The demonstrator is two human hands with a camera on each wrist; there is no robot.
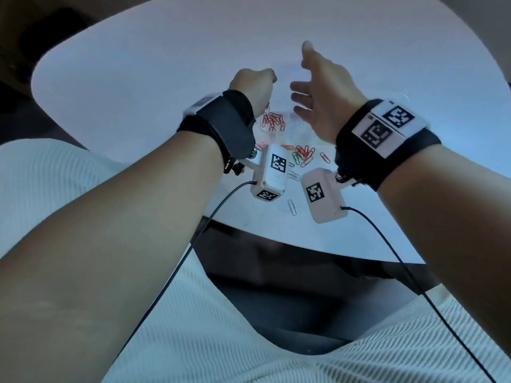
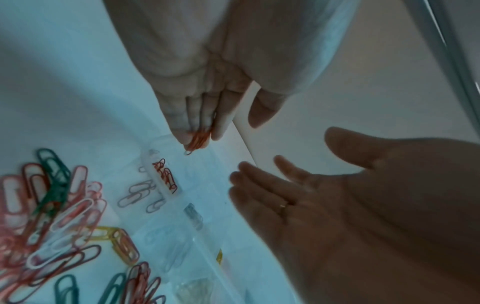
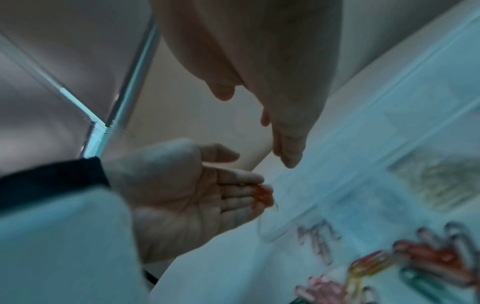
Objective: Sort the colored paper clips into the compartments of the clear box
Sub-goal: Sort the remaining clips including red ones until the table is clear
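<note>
The clear box [image 2: 159, 186] lies on the white table, faint in the head view [image 1: 290, 114]. One compartment holds red clips [image 2: 166, 174], also seen as red clips [image 1: 272, 121] under my left wrist. My left hand [image 2: 205, 115] points its straight fingers down over the box, thumb apart, with a small bunch of red-orange clips [image 2: 198, 138] lying at its fingertips [image 3: 255, 180]. Beside it on the right hovers my right hand [image 1: 318, 89], palm [image 2: 311, 195] turned toward the left hand, fingers spread, holding nothing.
A loose pile of red, pink, green, yellow and white clips [image 1: 302, 154] lies on the table [image 1: 166, 64] nearer me than the box. One pale clip [image 1: 291, 207] lies alone close to the table's near edge [image 1: 304, 243]. Wrist camera cables hang over my lap.
</note>
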